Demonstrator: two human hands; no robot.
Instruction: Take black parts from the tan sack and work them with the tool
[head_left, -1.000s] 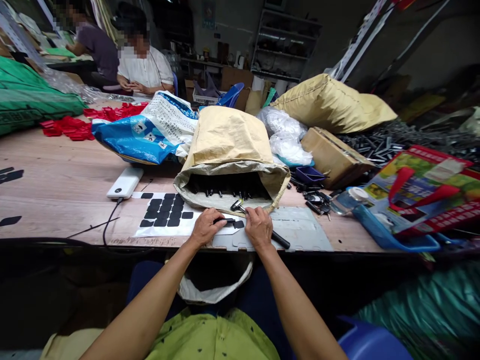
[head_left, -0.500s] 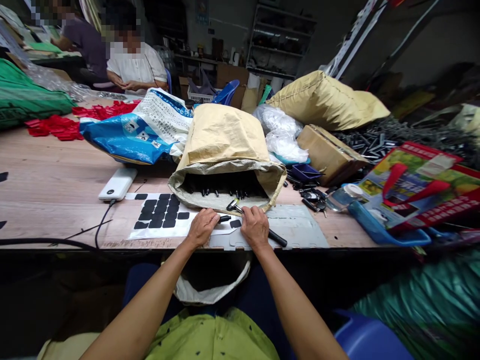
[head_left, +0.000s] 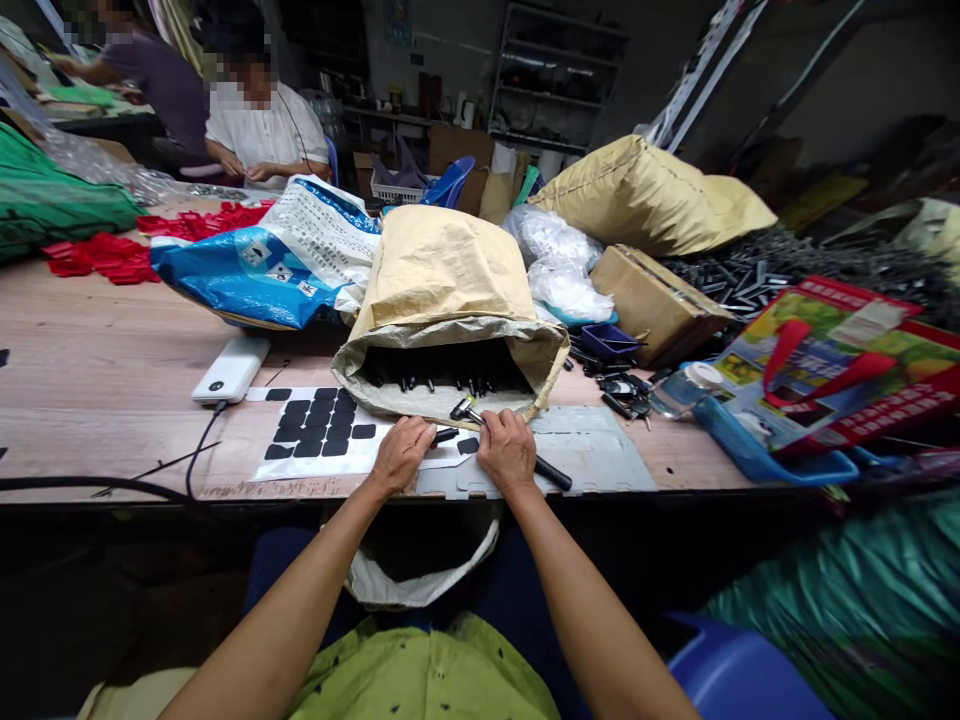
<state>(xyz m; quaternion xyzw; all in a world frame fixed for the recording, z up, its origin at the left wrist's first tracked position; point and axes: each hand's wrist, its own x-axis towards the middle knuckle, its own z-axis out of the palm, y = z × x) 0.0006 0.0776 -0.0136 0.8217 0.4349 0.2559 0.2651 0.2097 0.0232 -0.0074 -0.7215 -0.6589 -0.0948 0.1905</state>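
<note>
My left hand (head_left: 403,452) is closed on a small black tube-like piece (head_left: 445,436), whose end sticks out to the right past the fingertips. My right hand (head_left: 508,450) grips a small hammer by its shaft. The metal hammer head (head_left: 463,408) points up and left, and the black handle (head_left: 555,473) comes out below the hand. Both hands rest near the table's front edge, just before the mouth of a beige sack (head_left: 450,265) with several black pieces inside. Partly under my hands lie a white sheet of black square stickers (head_left: 322,435) and a grey plate (head_left: 600,450).
To the left are a white power bank (head_left: 231,370) with a cable and a blue-white bag (head_left: 262,260). At right stand a cardboard box (head_left: 649,305), a jar (head_left: 686,388), a blue tray (head_left: 772,455) and a colourful bag (head_left: 847,360). A co-worker (head_left: 262,130) sits across.
The view has shifted very slightly. My hands keep the same hold on the hammer and the black piece. The co-worker's hands across the table have moved a little.
</note>
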